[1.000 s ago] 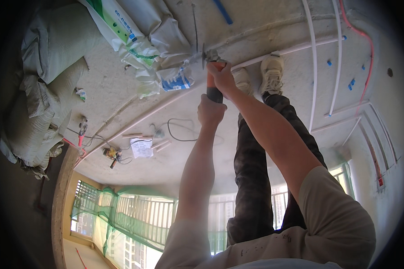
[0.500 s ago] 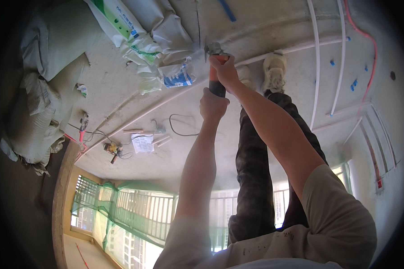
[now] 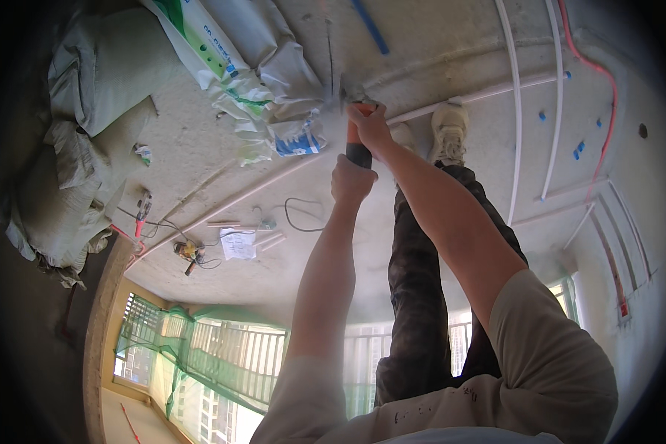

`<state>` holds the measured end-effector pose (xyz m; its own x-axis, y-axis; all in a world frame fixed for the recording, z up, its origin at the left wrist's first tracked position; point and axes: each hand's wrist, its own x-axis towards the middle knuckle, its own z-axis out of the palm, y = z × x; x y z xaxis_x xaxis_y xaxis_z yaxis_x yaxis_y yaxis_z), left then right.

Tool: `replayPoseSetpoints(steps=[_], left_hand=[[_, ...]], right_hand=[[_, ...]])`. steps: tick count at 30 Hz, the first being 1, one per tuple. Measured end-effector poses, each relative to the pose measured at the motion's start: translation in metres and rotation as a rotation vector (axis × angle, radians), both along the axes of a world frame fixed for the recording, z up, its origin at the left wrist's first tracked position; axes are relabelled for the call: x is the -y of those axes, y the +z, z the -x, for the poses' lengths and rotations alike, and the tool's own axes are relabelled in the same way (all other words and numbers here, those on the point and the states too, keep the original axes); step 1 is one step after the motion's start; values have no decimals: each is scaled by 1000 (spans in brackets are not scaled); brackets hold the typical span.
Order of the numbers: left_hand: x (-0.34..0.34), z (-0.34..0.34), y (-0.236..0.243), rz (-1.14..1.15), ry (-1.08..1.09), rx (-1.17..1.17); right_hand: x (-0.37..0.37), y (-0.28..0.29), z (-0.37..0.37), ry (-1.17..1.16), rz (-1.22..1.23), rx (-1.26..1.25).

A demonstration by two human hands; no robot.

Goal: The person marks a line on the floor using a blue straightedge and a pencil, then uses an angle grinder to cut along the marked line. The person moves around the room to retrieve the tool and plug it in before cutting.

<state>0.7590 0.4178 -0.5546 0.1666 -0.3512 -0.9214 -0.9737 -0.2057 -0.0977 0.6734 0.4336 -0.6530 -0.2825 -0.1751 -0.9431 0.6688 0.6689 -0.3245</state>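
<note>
An angle grinder (image 3: 358, 155) with an orange and black body is held out ahead of me, its head against the concrete floor. My left hand (image 3: 353, 180) wraps round the black rear of the body. Farther forward, my right hand (image 3: 371, 127) closes on the orange part near the head. Pale dust blurs the disc, so its contact with the floor is hard to make out. A thin dark cut line (image 3: 330, 59) runs in the floor just beyond the head. Left of the grinder lie crumpled white and green sacks (image 3: 263, 81).
A pale conduit (image 3: 229, 200) crosses the floor diagonally near my shoes (image 3: 449, 133). White pipes (image 3: 514, 111) and a red hose (image 3: 613, 96) run at right. Corded power tools (image 3: 188, 251) and a paper sheet (image 3: 237, 244) lie left. Large sacks (image 3: 89, 185) are piled far left.
The grinder and both hands have come slightly nearer to me along the dark line. More of that line shows beyond the head. The whole view has shifted a little.
</note>
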Motion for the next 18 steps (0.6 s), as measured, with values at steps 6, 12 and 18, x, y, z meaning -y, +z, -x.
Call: replayPoseSetpoints(steps=[6, 12, 18], left_hand=[[-1, 2, -2, 2, 11, -4], [-2, 1, -6, -7, 23, -5], [-1, 0, -11, -11, 19, -12]], right_hand=[[1, -4, 1, -5, -13, 7], [3, -3, 4, 1, -17, 25], [3, -4, 3, -14, 1, 8]])
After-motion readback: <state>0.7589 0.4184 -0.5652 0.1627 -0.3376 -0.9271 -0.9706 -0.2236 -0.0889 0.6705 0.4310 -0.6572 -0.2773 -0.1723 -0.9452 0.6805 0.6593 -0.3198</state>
